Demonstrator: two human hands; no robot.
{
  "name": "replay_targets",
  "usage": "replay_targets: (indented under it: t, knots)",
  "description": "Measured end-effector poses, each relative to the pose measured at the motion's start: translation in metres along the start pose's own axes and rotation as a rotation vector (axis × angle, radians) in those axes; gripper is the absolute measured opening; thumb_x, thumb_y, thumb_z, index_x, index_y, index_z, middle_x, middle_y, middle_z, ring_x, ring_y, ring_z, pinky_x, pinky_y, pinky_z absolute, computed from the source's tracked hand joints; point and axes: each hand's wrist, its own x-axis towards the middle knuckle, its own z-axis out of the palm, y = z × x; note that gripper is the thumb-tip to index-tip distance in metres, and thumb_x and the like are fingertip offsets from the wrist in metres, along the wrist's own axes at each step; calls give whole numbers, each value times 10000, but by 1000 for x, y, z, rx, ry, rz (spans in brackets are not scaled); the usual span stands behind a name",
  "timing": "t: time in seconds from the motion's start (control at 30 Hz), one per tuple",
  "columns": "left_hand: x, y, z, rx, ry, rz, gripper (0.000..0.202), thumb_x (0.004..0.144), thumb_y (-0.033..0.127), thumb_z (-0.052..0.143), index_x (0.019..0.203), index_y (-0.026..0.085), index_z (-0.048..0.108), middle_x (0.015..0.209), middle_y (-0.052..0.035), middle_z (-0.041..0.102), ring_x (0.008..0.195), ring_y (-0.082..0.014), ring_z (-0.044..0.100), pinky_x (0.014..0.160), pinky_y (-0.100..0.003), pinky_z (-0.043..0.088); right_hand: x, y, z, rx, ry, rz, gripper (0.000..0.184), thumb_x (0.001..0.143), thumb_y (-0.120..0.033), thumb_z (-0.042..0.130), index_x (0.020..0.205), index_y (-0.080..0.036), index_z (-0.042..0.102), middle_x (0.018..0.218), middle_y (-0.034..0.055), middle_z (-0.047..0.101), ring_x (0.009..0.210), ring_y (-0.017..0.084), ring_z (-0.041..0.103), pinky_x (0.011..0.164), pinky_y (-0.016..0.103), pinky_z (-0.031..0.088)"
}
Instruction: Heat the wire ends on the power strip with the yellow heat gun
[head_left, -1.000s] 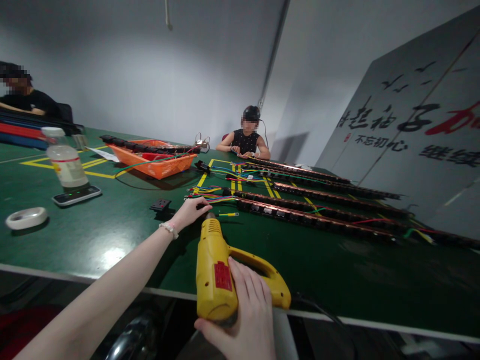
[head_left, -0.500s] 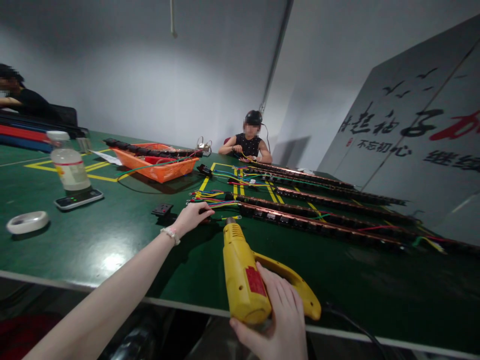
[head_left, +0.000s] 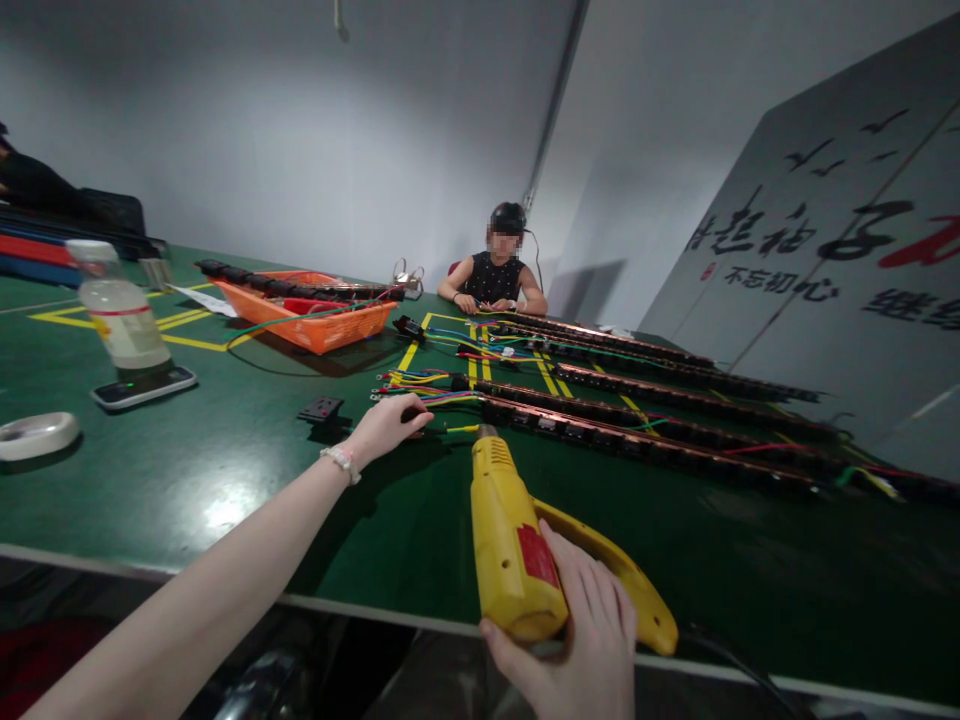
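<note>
My right hand (head_left: 581,625) is wrapped round the rear of a yellow heat gun (head_left: 514,540), whose body bears a red label. The gun's metal nozzle points away from me, close to the end of a short yellow-green wire (head_left: 459,430). Fingers pinched together, my left hand (head_left: 390,425) grips that wire from the left; the grip itself is partly hidden. A black socket-like piece (head_left: 321,410) lies just left of that hand. Coloured wires with ring terminals (head_left: 412,380) spread out behind my fingers, leading into long dark strips with copper bars (head_left: 600,437).
An orange basket (head_left: 315,325) with dark strips stands at the back left. Left are a bottle (head_left: 120,310), a phone (head_left: 142,388) and a white ring-shaped object (head_left: 37,437). The gun's cable (head_left: 739,668) trails right. A co-worker (head_left: 499,270) sits across the green table (head_left: 225,460).
The heat gun has shifted right, its nozzle now at the wire's far end. My left hand stays nearly in place. The co-worker's hands have moved slightly.
</note>
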Motion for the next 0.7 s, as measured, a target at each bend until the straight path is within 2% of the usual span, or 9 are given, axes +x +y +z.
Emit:
replay_targets:
  t: [0.2, 0.37, 0.5, 0.7]
  knots:
    - [3, -2, 2, 46, -31, 44, 338, 855, 486, 452, 826, 196, 621, 852, -35, 648, 781, -175, 584, 723, -275, 438, -2, -14, 4, -44, 43, -12, 781, 637, -621, 585, 1228, -125, 465, 1116, 110, 595, 986, 277, 527, 879, 409, 326]
    - [3, -4, 2, 50, -55, 58, 343, 860, 497, 452, 865, 201, 624, 879, -37, 636, 816, -179, 579, 748, -281, 441, -1, -29, 5, -28, 11, 10, 812, 622, -622, 598, 1248, -124, 456, 1128, 122, 589, 998, 296, 525, 881, 429, 321]
    - [4, -4, 2, 48, -56, 72, 335, 856, 492, 466, 884, 200, 628, 895, -35, 635, 828, -179, 580, 767, -287, 443, -3, -42, 6, 35, -22, -37, 824, 634, -646, 587, 1263, -132, 453, 1146, 113, 586, 1003, 294, 529, 878, 411, 319]
    - [4, -6, 3, 32, -28, 83, 323, 855, 469, 476, 874, 189, 634, 885, -38, 639, 818, -174, 583, 786, -291, 449, -6, -66, 11, 203, 7, 74, 878, 599, -760, 540, 1253, -177, 476, 1162, 90, 589, 1036, 305, 529, 923, 433, 303]
